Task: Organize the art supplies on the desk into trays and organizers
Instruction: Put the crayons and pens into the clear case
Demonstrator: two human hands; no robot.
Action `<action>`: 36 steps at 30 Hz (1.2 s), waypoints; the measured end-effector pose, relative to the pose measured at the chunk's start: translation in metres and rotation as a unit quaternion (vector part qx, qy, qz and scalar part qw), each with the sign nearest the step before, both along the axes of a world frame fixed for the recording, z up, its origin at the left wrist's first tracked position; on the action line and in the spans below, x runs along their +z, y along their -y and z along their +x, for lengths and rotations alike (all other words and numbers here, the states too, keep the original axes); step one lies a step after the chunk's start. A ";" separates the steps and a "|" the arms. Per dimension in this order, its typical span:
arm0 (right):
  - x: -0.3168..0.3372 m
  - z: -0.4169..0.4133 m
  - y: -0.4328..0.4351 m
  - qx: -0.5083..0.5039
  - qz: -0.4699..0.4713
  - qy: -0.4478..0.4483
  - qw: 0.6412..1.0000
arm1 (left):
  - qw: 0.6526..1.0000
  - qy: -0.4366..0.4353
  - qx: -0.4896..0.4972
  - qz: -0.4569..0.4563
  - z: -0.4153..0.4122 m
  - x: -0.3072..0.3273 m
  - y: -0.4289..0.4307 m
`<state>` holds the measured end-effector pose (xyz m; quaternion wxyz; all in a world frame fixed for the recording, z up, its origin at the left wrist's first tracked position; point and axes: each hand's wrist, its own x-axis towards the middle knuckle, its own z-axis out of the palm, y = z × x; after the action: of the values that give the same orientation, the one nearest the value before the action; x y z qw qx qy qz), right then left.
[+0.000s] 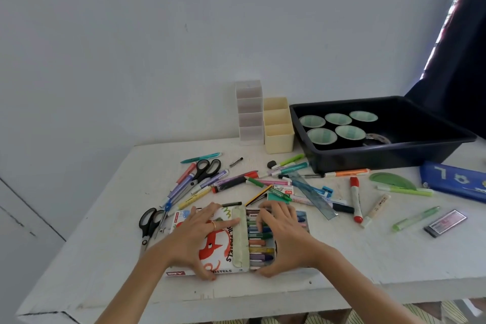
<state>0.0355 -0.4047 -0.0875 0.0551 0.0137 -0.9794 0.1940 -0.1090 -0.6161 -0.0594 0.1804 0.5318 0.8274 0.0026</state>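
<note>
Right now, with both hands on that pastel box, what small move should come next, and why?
Probably slide the sleeve rightward over the exposed pastels: the left hand rests on the sleeve, the right hand curls over the uncovered sticks, so the box looks half closed.

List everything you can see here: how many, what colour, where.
desk: one, white, against the wall
oil pastel box: one, white with red print, open, near edge
scissors: two, black-handled, one left of the box, one further back
pens and markers: many, mixed colours, mid-desk
ruler: one, teal, among the pens
red marker: one, right of the ruler
protractor: one, green, right side
pencil case: one, blue, right edge
white organizer: one, back of desk
cream organizer: one, beside the white one
tray: one, black, back right
cups: five, pale green inside, in the tray
left hand: flat on the box lid
right hand: fingers curled over the pastels
</note>
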 end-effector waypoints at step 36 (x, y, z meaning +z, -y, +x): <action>0.004 0.014 0.046 -0.304 -0.228 -0.146 0.913 | 0.948 -0.043 0.151 0.276 0.061 -0.024 -0.056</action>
<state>0.0496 -0.4510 -0.0839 0.2550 -0.2696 -0.8465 0.3817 -0.0482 -0.5602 -0.0835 -0.0116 0.4292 0.8718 0.2359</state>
